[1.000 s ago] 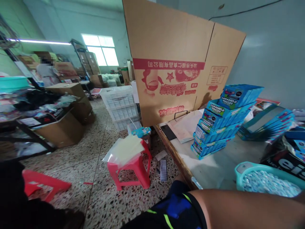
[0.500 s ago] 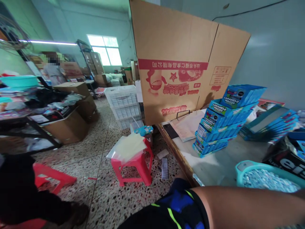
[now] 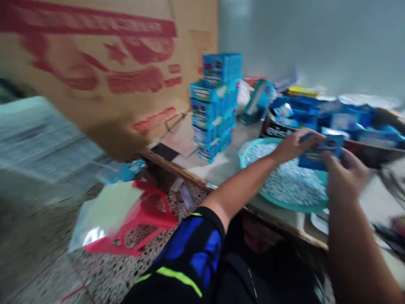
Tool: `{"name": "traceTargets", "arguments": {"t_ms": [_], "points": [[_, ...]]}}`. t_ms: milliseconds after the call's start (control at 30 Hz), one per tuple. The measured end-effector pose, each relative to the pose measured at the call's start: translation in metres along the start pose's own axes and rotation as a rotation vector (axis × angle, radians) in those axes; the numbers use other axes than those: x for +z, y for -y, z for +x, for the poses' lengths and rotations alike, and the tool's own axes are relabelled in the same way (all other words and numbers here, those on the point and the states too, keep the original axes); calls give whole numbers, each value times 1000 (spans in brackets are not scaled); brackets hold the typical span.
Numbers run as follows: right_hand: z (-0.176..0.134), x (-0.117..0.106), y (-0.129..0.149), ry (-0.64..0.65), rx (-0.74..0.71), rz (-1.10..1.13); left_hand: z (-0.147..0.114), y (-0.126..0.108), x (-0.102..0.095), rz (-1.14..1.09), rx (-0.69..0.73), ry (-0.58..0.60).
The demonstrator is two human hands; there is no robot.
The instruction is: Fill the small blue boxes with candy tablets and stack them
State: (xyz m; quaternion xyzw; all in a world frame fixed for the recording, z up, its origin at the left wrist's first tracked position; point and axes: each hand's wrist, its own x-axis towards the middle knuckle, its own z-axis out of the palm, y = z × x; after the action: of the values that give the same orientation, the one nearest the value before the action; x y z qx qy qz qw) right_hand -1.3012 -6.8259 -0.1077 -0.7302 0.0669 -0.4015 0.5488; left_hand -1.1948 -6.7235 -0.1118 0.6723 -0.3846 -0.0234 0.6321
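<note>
Over the turquoise basin (image 3: 245, 158), my left hand (image 3: 297, 145) grips the upper left corner of a small blue packet (image 3: 313, 160). My right hand (image 3: 346, 175) pinches its right side, thumb in front. Motion blur smears the packet's print. Many small pale blue-and-white pieces (image 3: 292, 185) fill the basin, too blurred to name surely. Just behind the hands stands a black carton (image 3: 274, 124) with blue packets (image 3: 303, 112) inside. Left of the basin rises a tall stack of blue display boxes (image 3: 211, 114), each holding blue packets.
Flattened brown cardboard (image 3: 126, 76) stands upright along the table's left end. A dark phone-like slab (image 3: 164, 152) lies near the table's edge. On the speckled floor, a red stool (image 3: 152, 217) carries pale sheets (image 3: 110, 207). White crates (image 3: 47, 143) are at far left.
My view has swung right and down toward the table. Both hands have come into sight with the blue packet between them; earlier only one arm showed, its hand hidden.
</note>
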Motion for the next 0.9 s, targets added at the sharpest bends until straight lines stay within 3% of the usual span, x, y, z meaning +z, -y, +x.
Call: {"name": "traceTargets", "arguments": {"t_ms": [167, 233, 300, 400, 500, 567, 700, 767, 900], "points": [[2, -27, -24, 63, 46, 4, 7, -7, -10, 40, 92, 43], [11, -43, -41, -47, -45, -60, 7, -9, -9, 49, 13, 73], [17, -67, -62, -243, -105, -101, 6, -11, -10, 206, -48, 123], [13, -103, -94, -435, -31, -115, 7, -13, -13, 568, -166, 326], [-2, -120, -116, -366, 67, -253, 9, -16, -16, 778, -267, 582], [-12, -124, -122, -266, 99, -390, 11, -20, -16, 845, -293, 690], [-27, -128, -120, -118, 129, -533, 13, -30, -15, 907, -264, 722], [-39, -132, -116, -152, 86, -553, 14, -33, -14, 901, -244, 695], [-80, -141, -110, -352, 13, -602, 13, -38, -11, 917, -296, 704]]}}
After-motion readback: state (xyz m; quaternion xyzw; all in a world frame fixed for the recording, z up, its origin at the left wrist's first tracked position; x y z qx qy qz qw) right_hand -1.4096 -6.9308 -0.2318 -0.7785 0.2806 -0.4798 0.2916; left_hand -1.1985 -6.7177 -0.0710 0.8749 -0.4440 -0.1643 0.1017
